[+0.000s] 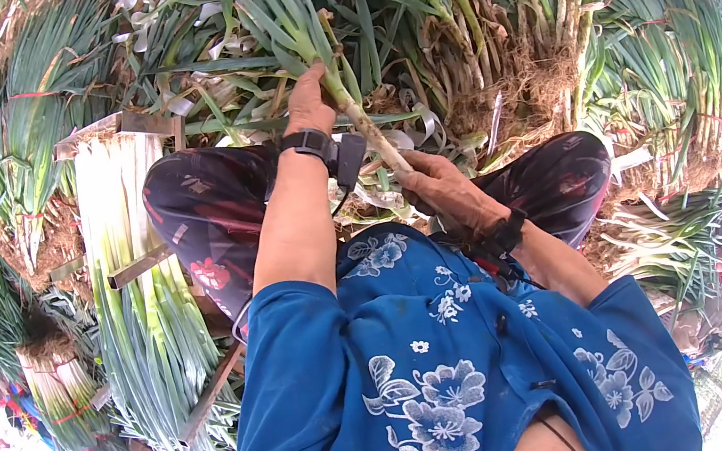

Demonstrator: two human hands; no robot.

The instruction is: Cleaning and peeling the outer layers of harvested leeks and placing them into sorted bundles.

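A single large green onion [377, 142] slants across the space above my lap, its green leaves pointing away and its dirty whitish stalk toward me. My left hand [310, 103] is closed round it where the leaves begin. At the lower end, my right hand [443, 191] has its fingers pressed on the stalk near the root; whether it also holds a tool is hidden. On my left, a wooden rack [139, 266] carries a pile of peeled green onions [141, 310] with clean white stalks. Peeled skins and loose leaves [240, 102] lie in front of me.
Unpeeled green onions with brown roots [535, 67] stand heaped ahead and to the right. Tied bundles [39, 184] are stacked at the far left, and a smaller tied bundle [62, 381] sits below them. More loose onions [668, 236] lie beyond my right knee.
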